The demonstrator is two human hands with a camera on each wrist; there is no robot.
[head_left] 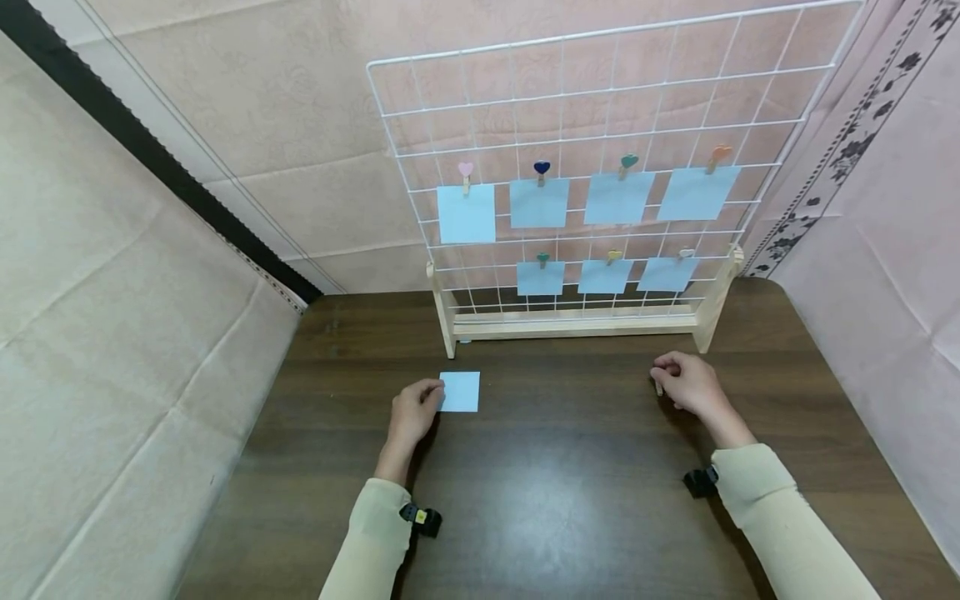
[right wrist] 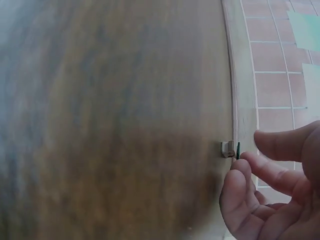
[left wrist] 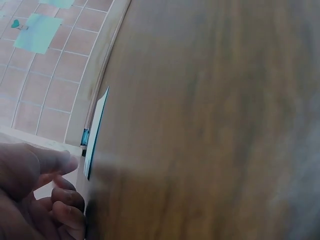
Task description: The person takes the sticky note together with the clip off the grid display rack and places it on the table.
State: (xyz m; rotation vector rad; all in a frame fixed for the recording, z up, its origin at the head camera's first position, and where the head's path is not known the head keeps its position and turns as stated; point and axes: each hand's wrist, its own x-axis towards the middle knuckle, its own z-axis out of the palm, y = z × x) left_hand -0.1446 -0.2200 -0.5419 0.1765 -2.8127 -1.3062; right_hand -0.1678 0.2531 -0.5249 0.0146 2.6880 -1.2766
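Note:
My left hand (head_left: 417, 410) reaches low over the table and pinches a light blue square paper note (head_left: 461, 392) by its left edge. From the left wrist, the note (left wrist: 96, 135) shows nearly edge-on beside the thumb and curled fingers. On the other side, my right hand (head_left: 688, 385) holds a small wooden clothespin (head_left: 658, 387) at its fingertips, close over the tabletop. The clothespin (right wrist: 228, 149) has a thin green piece on it in the right wrist view, beside the index fingertip.
Behind the hands stands a white wire grid (head_left: 585, 150) on a wooden base (head_left: 577, 327). Two rows of blue notes (head_left: 540, 204) hang there from heart-topped clothespins. A dark wooden table (head_left: 540, 467) lies in front, with pale cloth walls (head_left: 150, 333) around it.

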